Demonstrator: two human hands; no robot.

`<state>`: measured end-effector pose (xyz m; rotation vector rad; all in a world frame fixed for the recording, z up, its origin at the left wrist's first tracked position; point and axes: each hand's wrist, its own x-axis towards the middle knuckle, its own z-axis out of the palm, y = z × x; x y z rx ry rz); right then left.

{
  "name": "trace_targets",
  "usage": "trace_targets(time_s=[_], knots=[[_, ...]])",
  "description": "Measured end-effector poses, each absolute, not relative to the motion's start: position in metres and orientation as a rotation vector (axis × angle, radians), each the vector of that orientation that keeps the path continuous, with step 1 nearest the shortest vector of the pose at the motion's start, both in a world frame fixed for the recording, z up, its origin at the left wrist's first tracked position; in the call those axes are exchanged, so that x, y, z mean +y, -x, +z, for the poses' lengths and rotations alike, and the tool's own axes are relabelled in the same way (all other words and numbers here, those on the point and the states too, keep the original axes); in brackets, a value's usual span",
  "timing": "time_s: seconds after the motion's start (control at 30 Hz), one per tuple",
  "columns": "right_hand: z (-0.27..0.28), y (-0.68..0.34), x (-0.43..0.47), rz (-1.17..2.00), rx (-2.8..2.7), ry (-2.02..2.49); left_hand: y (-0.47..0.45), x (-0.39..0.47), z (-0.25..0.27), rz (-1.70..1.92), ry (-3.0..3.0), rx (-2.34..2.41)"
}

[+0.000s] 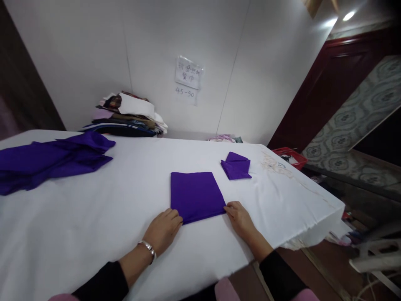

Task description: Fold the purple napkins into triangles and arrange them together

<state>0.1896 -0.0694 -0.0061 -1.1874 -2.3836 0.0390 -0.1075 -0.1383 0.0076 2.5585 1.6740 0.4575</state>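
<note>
A purple cloth napkin [197, 194], folded into a rough square, lies flat on the white-covered table [119, 217]. My left hand [165, 229] grips its near left corner, with the fingers bent over the edge. At the near right corner, my right hand [239, 217] pinches the cloth between thumb and fingers. Beyond it to the right sits a smaller purple napkin [236, 166] folded into a pointed shape. More purple cloth [53, 161] lies loosely spread and rumpled at the far left of the table.
A stack of folded fabrics [128, 115] stands against the wall at the back left. Handwritten paper signs [188, 75] hang on the wall. A red basket [291, 156] is past the table's right edge, and a white stool [376, 255] stands at lower right.
</note>
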Motion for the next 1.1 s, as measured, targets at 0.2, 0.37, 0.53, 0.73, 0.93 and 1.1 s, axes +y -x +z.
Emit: trace_targets(time_s=[0.2, 0.37, 0.53, 0.73, 0.93, 1.1], knots=[[0.001, -0.193, -0.075, 0.062, -2.461, 1.173, 0.116, -0.152, 0.008, 0.564, -2.521, 1.692], [0.0, -0.2, -0.072, 0.018, -2.475, 1.137, 0.121, -0.152, 0.013, 0.693, -2.47, 1.687], [0.021, -0.162, -0.058, 0.133, -2.469, 1.022, 0.107, -0.134, 0.017, 0.734, -2.528, 1.596], [0.045, -0.059, -0.045, 0.481, -2.794, 0.712, 0.09, -0.119, 0.008, 0.473, -2.524, 1.502], [0.026, -0.002, -0.01, 0.583, -3.062, 0.54, 0.091, -0.124, 0.007, 0.374, -2.377, 1.507], [0.017, 0.012, 0.027, 0.534, -3.073, 0.577, 0.092, -0.12, 0.004, 0.378, -2.39, 1.474]])
